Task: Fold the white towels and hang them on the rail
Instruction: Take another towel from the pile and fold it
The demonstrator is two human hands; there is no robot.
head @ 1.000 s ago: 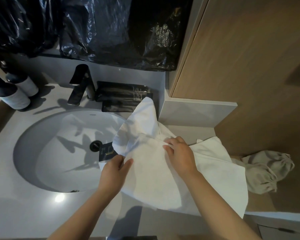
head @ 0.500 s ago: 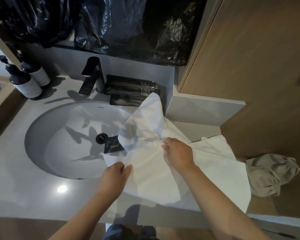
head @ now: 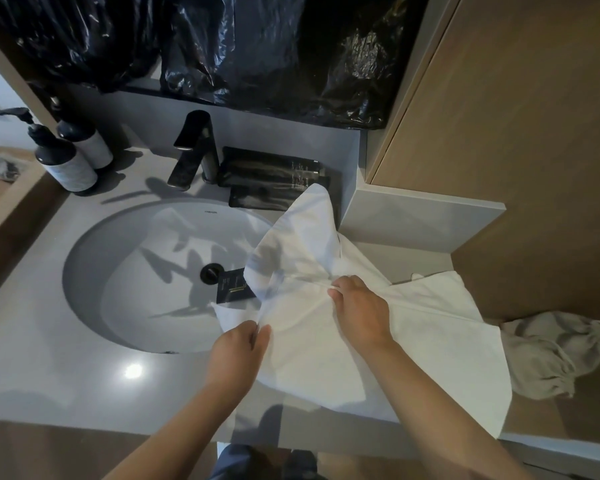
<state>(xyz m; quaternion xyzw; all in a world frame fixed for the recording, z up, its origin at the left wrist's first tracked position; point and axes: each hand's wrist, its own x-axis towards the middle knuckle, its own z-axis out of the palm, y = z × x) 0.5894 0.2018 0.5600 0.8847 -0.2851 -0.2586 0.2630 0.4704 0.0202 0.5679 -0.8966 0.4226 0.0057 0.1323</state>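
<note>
A white towel [head: 413, 341] lies spread over the right side of the grey vanity counter [head: 32, 358], with one corner raised toward the back wall and its near edge hanging past the counter's front. My left hand [head: 238, 348] pinches the towel's left edge by the sink's rim. My right hand [head: 359, 308] pinches a fold at the towel's middle. No rail is in view.
A round sink [head: 146, 271] with a small black packet [head: 232, 285] near its drain sits left of the towel. A black tap [head: 194, 150], two pump bottles [head: 66, 157], dark packets [head: 274, 174] and black plastic bags [head: 222, 46] line the back. A beige cloth [head: 555, 355] lies crumpled at right.
My left hand has closed its fingers on the towel's left edge and drawn it up a little. My right hand keeps its hold at the middle. The camera has tilted back slightly.
</note>
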